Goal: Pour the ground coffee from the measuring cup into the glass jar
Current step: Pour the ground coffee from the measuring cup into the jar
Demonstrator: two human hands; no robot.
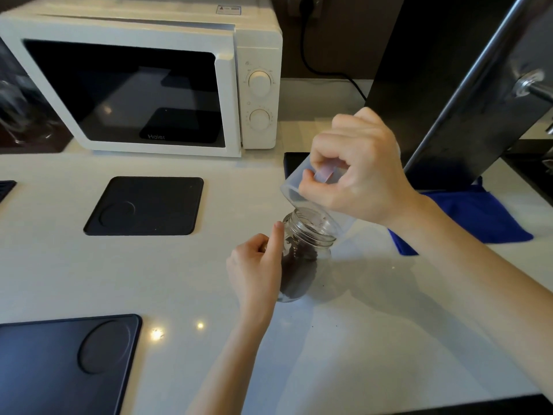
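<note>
A small glass jar (302,259) stands on the white counter (389,339), about half filled with dark ground coffee. My left hand (257,265) wraps its left side and steadies it. My right hand (356,172) grips the handle of a clear plastic measuring cup (294,187), tipped steeply mouth-down so its rim sits over the jar's threaded opening. The cup's walls look nearly see-through, and I cannot tell how much coffee is left inside.
A white microwave (143,79) stands at the back left. Two dark square mats lie on the counter, one at centre left (146,205) and one at the near left (59,363). A blue cloth (478,217) lies right of the jar, under a dark slanted panel (466,94).
</note>
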